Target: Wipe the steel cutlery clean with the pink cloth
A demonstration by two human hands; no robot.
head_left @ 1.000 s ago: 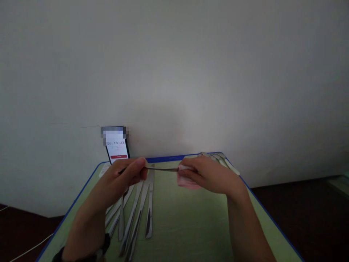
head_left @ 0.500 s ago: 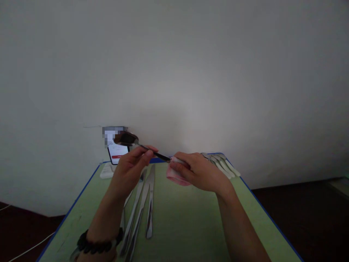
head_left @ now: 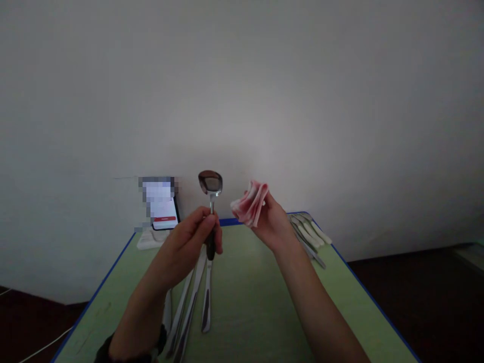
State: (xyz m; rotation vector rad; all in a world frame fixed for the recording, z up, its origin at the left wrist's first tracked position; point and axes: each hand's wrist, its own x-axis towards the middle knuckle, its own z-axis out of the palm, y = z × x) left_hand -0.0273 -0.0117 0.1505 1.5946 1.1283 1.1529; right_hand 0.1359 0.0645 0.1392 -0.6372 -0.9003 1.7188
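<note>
My left hand (head_left: 191, 242) is closed round the handle of a metal spoon (head_left: 210, 184), which stands upright with its bowl up and facing me. To its right, my right hand (head_left: 270, 222) grips a folded pink and white cloth (head_left: 250, 203), raised level with the spoon's neck and a little apart from it. Both hands hover above the far half of a green table (head_left: 245, 302) with a blue edge.
Several table knives (head_left: 196, 297) lie side by side under my left forearm. More cutlery (head_left: 310, 233) lies at the far right corner. A lit phone (head_left: 163, 207) leans on the white wall, with a white cloth (head_left: 149, 240) in front of it.
The spoon swung from lying level between both hands to upright in my left hand. My right hand came off the handle and rose with the cloth.
</note>
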